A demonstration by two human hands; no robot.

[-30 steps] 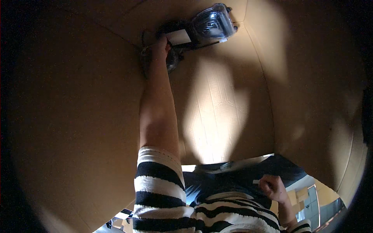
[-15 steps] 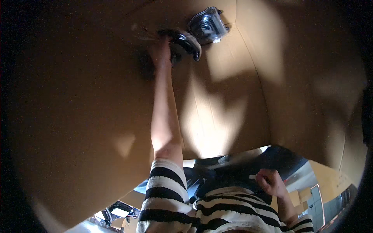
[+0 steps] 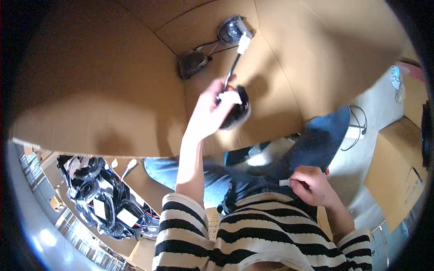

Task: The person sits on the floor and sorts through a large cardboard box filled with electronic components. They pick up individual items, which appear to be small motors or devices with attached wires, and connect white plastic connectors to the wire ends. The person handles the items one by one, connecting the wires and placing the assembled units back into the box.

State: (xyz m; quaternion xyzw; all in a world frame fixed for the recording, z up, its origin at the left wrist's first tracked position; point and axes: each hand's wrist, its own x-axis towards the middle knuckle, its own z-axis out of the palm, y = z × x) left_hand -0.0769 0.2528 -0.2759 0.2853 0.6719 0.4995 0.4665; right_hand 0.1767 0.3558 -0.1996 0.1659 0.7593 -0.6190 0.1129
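Observation:
My left hand is closed around a rounded black lamp unit, inside the opening of a large cardboard box. A short black cable rises from this grip and ends in a white connector. Deeper in the box lie a clear-fronted lamp and a darker lamp, with thin wires near them. Over my lap, my right hand is closed, and a small white tab sticks out from its fingers. What else that fist holds is hidden.
At lower left, a cardboard box holds several black parts in clear plastic with white labels and wires. An open cardboard box stands on the right. A black cable loops over the floor near my knee.
My left hand has come up and toward me from deep in the box, bringing the black lamp unit. My view has shifted, showing more outside the box. My right hand stays closed.

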